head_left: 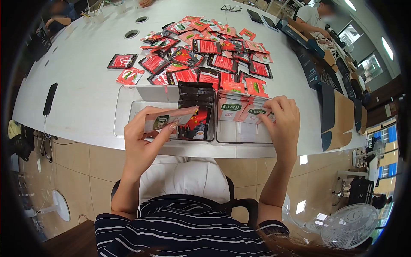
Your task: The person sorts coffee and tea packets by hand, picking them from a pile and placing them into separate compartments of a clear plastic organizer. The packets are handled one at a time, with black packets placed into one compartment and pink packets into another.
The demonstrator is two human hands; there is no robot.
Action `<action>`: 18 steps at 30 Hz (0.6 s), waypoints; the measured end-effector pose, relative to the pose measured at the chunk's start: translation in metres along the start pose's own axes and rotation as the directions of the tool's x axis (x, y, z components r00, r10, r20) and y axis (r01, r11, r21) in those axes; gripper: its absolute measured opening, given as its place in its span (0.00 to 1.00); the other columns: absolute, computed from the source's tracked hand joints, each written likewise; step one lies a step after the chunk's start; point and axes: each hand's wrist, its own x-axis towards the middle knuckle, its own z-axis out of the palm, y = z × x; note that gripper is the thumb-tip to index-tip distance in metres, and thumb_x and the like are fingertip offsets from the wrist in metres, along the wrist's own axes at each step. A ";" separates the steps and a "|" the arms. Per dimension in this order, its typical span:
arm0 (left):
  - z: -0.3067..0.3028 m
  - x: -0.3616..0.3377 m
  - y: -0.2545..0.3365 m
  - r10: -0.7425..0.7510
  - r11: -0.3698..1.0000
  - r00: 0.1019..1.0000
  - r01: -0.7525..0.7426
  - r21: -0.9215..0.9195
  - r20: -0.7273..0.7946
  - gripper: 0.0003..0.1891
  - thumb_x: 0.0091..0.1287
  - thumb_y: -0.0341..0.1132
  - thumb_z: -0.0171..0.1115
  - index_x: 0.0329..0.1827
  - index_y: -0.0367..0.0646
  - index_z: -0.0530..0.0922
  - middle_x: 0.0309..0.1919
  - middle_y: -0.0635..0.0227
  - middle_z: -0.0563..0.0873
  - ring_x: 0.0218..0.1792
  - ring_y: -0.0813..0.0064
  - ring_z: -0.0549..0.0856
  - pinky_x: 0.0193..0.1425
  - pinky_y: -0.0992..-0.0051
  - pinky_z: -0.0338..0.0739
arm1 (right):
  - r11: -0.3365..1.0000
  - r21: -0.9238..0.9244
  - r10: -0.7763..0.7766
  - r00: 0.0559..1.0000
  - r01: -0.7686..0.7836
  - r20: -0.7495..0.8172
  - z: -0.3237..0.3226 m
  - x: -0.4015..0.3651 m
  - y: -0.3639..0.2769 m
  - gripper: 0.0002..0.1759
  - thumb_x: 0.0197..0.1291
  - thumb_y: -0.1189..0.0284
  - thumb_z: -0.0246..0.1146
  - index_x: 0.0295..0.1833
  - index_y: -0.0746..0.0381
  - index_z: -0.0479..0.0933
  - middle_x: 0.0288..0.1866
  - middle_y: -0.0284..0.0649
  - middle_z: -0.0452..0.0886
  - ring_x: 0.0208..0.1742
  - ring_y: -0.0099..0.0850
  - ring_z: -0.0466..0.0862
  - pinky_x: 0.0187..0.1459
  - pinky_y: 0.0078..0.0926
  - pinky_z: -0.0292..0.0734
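Note:
My left hand (143, 139) is closed on a pink Cozy sachet (171, 118), held above the left clear plastic box (124, 122). Below and beside it in that box, black-and-red coffee sachets (199, 122) stand in a stack, partly covered by my fingers. My right hand (282, 118) is at the right clear box (239, 139), thumb and fingers closed around the edge of a Cozy sachet (257, 112) at the right end of the row. Other upright Cozy sachets (231, 109) fill the back of this box.
A loose pile of red, pink and black sachets (205, 47) lies behind the boxes. Glasses (231, 8), two phones (255, 16) and a black bar-shaped device (50, 98) rest on the white table (85, 94). Cardboard boxes (336, 113) line the right edge; a person (312, 17) works beyond.

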 end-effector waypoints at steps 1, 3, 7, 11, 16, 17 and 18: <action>0.002 0.000 0.003 -0.024 1.000 1.000 0.024 0.006 -0.015 0.16 0.61 0.21 0.61 0.52 0.30 0.75 0.42 0.62 0.80 0.35 0.75 0.86 0.28 0.84 0.79 | 1.000 -0.027 -0.003 1.000 0.004 0.005 0.000 0.001 -0.001 0.18 0.38 0.75 0.73 0.37 0.60 0.76 0.37 0.32 0.73 0.41 0.32 0.72 0.43 0.32 0.65; 0.004 -0.001 0.004 -0.009 1.000 0.999 0.008 -0.007 -0.048 0.21 0.60 0.21 0.63 0.57 0.31 0.72 0.43 0.61 0.81 0.36 0.74 0.86 0.30 0.84 0.80 | 0.999 -0.033 -0.008 1.000 0.008 0.005 0.000 0.002 0.000 0.19 0.37 0.74 0.73 0.39 0.59 0.76 0.38 0.32 0.73 0.41 0.32 0.72 0.44 0.31 0.64; 0.012 -0.003 0.000 0.087 0.995 0.990 -0.092 -0.049 -0.107 0.25 0.57 0.22 0.66 0.59 0.37 0.73 0.41 0.59 0.84 0.35 0.76 0.86 0.31 0.83 0.80 | 1.000 -0.025 0.009 1.000 -0.009 -0.015 -0.002 0.002 -0.004 0.23 0.37 0.74 0.74 0.43 0.59 0.76 0.38 0.32 0.73 0.41 0.32 0.72 0.45 0.30 0.63; 0.021 -0.001 0.001 0.174 0.985 0.985 -0.174 0.005 -0.008 0.25 0.55 0.20 0.66 0.58 0.37 0.74 0.38 0.62 0.87 0.35 0.78 0.86 0.32 0.83 0.80 | 0.980 0.196 -0.018 0.994 0.038 -0.105 -0.011 -0.007 -0.012 0.26 0.39 0.73 0.74 0.49 0.59 0.77 0.41 0.33 0.78 0.42 0.32 0.75 0.45 0.32 0.66; 0.039 0.000 0.007 0.352 0.925 0.915 -0.372 0.075 0.198 0.26 0.51 0.20 0.67 0.56 0.40 0.77 0.36 0.65 0.87 0.31 0.72 0.86 0.32 0.79 0.80 | 0.788 0.580 -0.134 0.977 0.206 -0.165 -0.020 -0.013 -0.056 0.24 0.37 0.78 0.74 0.46 0.63 0.80 0.42 0.41 0.83 0.38 0.33 0.79 0.38 0.28 0.72; 0.042 0.000 0.009 0.392 0.902 0.888 -0.423 0.090 0.241 0.25 0.51 0.20 0.67 0.56 0.40 0.77 0.35 0.65 0.87 0.31 0.70 0.86 0.32 0.78 0.80 | 0.799 0.553 -0.170 0.970 0.238 -0.173 -0.018 -0.016 -0.055 0.23 0.36 0.79 0.74 0.45 0.63 0.80 0.41 0.40 0.83 0.37 0.33 0.80 0.38 0.27 0.72; 0.047 0.001 0.013 0.387 0.900 0.886 -0.424 0.106 0.255 0.25 0.50 0.22 0.69 0.54 0.42 0.79 0.35 0.66 0.86 0.31 0.65 0.85 0.34 0.74 0.79 | 0.807 0.524 -0.207 0.962 0.272 -0.180 -0.015 -0.019 -0.052 0.22 0.36 0.80 0.74 0.43 0.63 0.80 0.40 0.39 0.84 0.36 0.33 0.80 0.38 0.27 0.73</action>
